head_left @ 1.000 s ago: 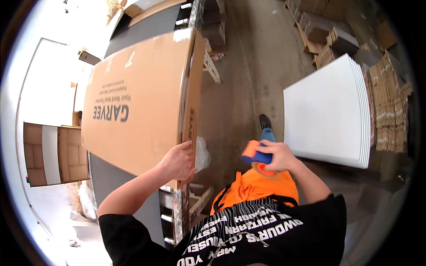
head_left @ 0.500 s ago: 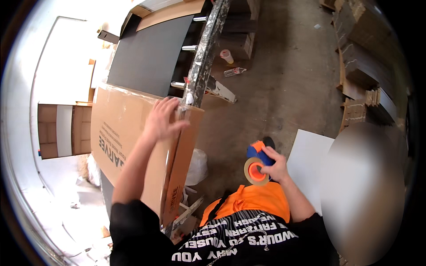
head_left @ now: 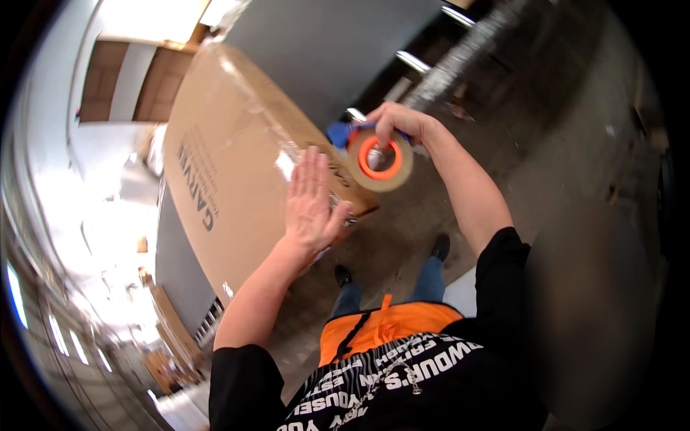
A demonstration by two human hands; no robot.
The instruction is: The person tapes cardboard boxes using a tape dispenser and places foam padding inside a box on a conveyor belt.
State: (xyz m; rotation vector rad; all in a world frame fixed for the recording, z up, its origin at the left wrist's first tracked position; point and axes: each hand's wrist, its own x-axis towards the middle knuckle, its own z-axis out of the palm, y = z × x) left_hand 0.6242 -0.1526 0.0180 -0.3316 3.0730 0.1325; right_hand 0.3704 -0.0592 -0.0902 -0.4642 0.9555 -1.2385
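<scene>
A large flat brown cardboard box (head_left: pixel 223 154) with dark printing lies before me, glossy clear tape along its far edge and near its right corner. My left hand (head_left: pixel 312 205) rests flat on the box top by that corner, fingers stretched out and thumb apart. In my right hand (head_left: pixel 401 123) is a blue-and-orange tape dispenser (head_left: pixel 379 159) with a wide roll of tape on an orange hub. The dispenser is just beyond my left fingertips, at the box's far right edge. Whether it touches the cardboard I cannot tell.
A dark grey belt surface (head_left: pixel 316 43) extends beyond the box, bordered by a worn metal rail (head_left: pixel 467 57) and short rollers. At the left stand brown and white panels (head_left: pixel 133 82). Concrete floor (head_left: pixel 568 144) lies to the right. A blurred grey shape covers the lower right.
My right hand has brought the dispenser from beside my body up to the box's edge. The left hand now lies flat nearer the corner. The whole view has turned.
</scene>
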